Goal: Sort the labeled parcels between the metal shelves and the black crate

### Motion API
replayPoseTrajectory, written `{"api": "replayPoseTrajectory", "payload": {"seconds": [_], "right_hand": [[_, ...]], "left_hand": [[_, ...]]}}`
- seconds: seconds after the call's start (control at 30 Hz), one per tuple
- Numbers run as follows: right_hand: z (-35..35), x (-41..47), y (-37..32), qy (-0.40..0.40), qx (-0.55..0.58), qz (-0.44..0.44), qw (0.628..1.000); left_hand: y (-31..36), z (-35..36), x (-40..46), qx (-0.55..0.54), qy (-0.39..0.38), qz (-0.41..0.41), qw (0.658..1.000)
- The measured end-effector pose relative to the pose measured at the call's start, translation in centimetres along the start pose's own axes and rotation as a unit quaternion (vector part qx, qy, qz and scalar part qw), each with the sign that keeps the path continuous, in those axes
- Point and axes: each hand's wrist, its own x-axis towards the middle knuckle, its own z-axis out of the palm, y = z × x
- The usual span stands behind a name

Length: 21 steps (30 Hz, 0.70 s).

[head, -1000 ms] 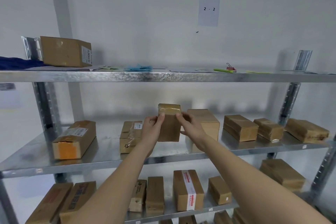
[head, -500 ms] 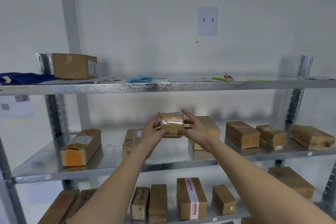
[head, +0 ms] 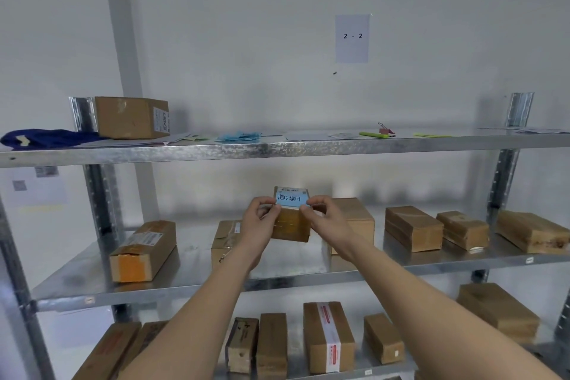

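Note:
A small brown taped parcel (head: 291, 227) is held up in front of the middle metal shelf (head: 191, 282). Its top face carries a blue label (head: 290, 200) with dark handwriting, tilted towards me. My left hand (head: 259, 222) grips the parcel's left side, thumb and fingertips at the label's left edge. My right hand (head: 324, 219) grips the right side, fingertips at the label's right edge. The black crate is out of view.
Several brown parcels lie along the middle shelf, such as a long one (head: 143, 251) at left and three at right (head: 413, 228). More parcels stand on the lower shelf (head: 328, 336). The top shelf (head: 277, 149) holds a box (head: 131, 117), blue cloth, papers and pens.
Both hands have turned the parcel, from standing upright with a plain side facing me to its blue labelled face tilted into view. My head moved closer and the view dropped slightly.

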Motion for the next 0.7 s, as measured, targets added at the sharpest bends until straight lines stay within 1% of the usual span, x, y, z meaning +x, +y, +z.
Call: {"api": "replayPoseTrajectory", "payload": {"seconds": [0.17, 0.33, 0.57, 0.7], "right_hand": [[0.6, -0.6, -0.4, -0.006, -0.035, 0.006, 0.999], [1.5, -1.3, -0.9, -0.056, -0.033, 0.012, 0.998], [3.0, -2.0, 0.0, -0.086, -0.047, 0.017, 0.995], [5.2, -2.5, 1.1, -0.114, -0.059, 0.014, 0.992]], "left_hand": [[0.0, -0.8, -0.6, 0.002, 0.001, -0.017, 1.0], [-0.2, -1.7, -1.1, 0.002, -0.001, -0.03, 1.0], [-1.8, -4.0, -2.3, -0.016, 0.022, -0.057, 0.998], [-2.7, -5.9, -3.9, -0.03, 0.028, -0.072, 0.997]]}}
